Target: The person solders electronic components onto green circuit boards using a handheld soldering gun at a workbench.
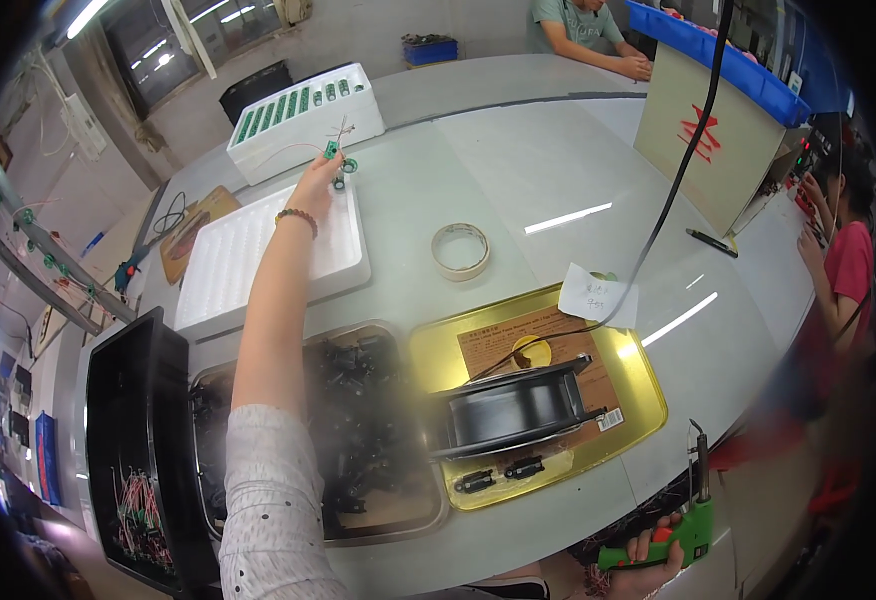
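My left arm reaches far out over the white foam tray (223, 255). At the tray's far right corner my left hand (315, 187) is closed on a small green circuit board (332, 150) with thin red wires. Small round green parts (349, 166) sit right beside its fingers; I cannot tell whether they are held too. Low at the right, my right hand (650, 570) grips the handle of a green soldering gun (696, 530), its metal tip pointing up beside the table edge.
Behind the tray a foam box (308, 132) holds rows of green boards. Nearer are a tape roll (461, 252), a gold tray (648, 400) with a black spool (508, 408), a metal tray (398, 535) of black parts, and a black bin (123, 400) with red wires. Two people sit at the table's far sides.
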### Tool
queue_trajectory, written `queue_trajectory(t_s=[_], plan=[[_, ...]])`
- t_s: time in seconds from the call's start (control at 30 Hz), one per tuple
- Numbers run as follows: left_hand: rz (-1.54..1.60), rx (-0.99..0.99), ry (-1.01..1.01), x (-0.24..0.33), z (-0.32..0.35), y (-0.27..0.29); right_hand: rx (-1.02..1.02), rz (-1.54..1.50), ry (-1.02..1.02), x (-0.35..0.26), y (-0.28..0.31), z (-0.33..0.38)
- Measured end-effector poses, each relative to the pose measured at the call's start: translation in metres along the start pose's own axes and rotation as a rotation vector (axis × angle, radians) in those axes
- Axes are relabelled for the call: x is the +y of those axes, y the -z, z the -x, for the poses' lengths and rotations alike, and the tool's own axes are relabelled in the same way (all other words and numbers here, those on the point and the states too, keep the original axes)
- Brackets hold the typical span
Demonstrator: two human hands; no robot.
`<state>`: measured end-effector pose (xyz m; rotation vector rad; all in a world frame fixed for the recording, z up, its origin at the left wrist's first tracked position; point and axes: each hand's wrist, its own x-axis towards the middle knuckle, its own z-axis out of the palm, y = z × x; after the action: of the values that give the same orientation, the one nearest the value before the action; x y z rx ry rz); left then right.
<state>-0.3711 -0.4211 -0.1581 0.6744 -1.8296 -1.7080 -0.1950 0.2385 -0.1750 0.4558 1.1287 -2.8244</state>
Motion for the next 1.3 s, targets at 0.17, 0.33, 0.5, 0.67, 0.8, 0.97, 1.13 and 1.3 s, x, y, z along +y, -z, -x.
queue_trajectory(t_s=[0.17,0.33,0.5,0.67,0.8,0.97,1.13,1.3], plan=[[0.145,-0.051,0.141,0.016,-0.007,-0.003,0.027,-0.044,-0.025,0.001,-0.001,-0.002],[-0.044,-0.028,0.298,0.046,0.008,0.005,0.030,-0.027,0.110,0.018,0.027,-0.011],[0.178,0.186,-0.211,0.088,0.021,0.034,-0.037,-0.050,0.098,0.016,0.024,-0.009],[0.293,0.536,-0.505,0.175,0.099,0.032,-0.216,-0.114,0.067,0.013,0.031,-0.006],[-0.449,0.434,-0.608,0.202,0.185,0.025,-0.236,-0.153,0.025,0.013,0.028,-0.008],[-1.276,0.247,-0.630,0.164,0.295,-0.007,-0.441,-0.187,-0.008,0.014,0.029,-0.005],[-1.311,0.052,-0.380,0.115,0.368,-0.027,-0.543,-0.184,-0.038,0.013,0.033,0.001],[-1.198,-0.082,-0.368,0.101,0.390,-0.021,-0.464,-0.173,-0.060,0.010,0.039,0.011]])
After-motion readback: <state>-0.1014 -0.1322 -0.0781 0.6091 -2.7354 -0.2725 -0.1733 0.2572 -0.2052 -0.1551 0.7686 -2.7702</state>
